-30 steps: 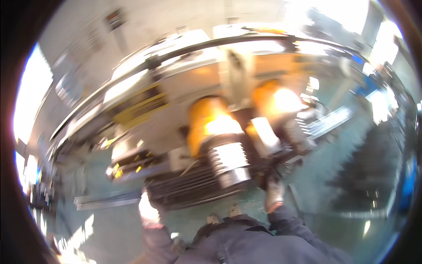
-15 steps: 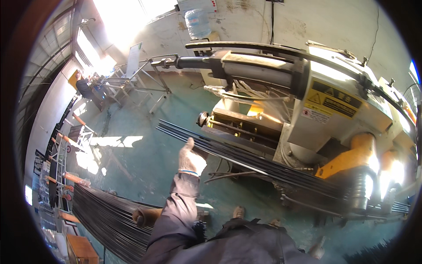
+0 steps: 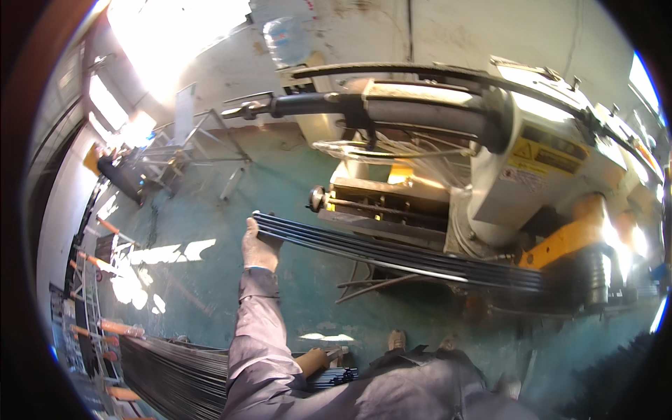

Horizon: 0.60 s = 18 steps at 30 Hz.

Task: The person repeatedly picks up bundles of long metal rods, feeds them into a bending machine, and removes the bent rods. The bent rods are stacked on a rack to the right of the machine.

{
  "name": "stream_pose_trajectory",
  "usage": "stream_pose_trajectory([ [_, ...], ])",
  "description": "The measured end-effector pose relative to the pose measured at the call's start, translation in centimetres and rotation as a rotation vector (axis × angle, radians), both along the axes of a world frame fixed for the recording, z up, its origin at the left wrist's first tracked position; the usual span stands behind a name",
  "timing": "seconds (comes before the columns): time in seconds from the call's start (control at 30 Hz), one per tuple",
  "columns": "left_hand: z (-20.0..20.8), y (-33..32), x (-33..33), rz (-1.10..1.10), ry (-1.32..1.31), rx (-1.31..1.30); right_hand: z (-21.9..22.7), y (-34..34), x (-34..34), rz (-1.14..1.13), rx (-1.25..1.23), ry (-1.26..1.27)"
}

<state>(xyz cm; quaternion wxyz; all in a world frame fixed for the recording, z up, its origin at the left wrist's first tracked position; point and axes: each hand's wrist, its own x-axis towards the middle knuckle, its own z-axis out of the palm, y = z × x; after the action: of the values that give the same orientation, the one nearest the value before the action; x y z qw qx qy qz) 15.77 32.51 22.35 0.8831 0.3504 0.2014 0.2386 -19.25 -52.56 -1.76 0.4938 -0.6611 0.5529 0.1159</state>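
My left hand (image 3: 261, 246), in a pale glove with a blue cuff edge, reaches ahead at the left end of a bundle of thin dark metal tubes (image 3: 378, 253). Its thumb is at the tube ends, and the fingers curl under the bundle, partly hidden. Slightly fanned at that end, the tubes slope down to the right, in front of the machine, toward a dark ribbed cylinder (image 3: 596, 280) below a yellow arm (image 3: 560, 241). Low at the right, a blurred pale shape, probably my right hand (image 3: 509, 383), hangs beside my body; its fingers cannot be made out.
A large pale machine (image 3: 521, 168) with a hydraulic cylinder (image 3: 427, 112) fills the right. Many long dark rods (image 3: 175, 371) lie on a rack at lower left, beside a brown roll (image 3: 313, 361). Another person (image 3: 119, 175) works far left near a metal frame (image 3: 203, 140). My shoes (image 3: 396, 341) are below.
My left hand has moved left along the tubes to their ends, with the arm stretched farther out. The view has shifted somewhat to the right.
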Motion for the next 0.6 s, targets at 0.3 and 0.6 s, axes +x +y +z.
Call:
stream_pose_trajectory([
  [0.3,-1.5,-0.8,-1.8,-0.148,0.014,0.133,5.5,-1.1,0.0,0.079,-0.122,0.032],
  [0.6,-16.6,-21.0,-12.5,-0.072,0.383,-0.126,0.3,-9.1,4.2,0.22,0.033,0.15],
])
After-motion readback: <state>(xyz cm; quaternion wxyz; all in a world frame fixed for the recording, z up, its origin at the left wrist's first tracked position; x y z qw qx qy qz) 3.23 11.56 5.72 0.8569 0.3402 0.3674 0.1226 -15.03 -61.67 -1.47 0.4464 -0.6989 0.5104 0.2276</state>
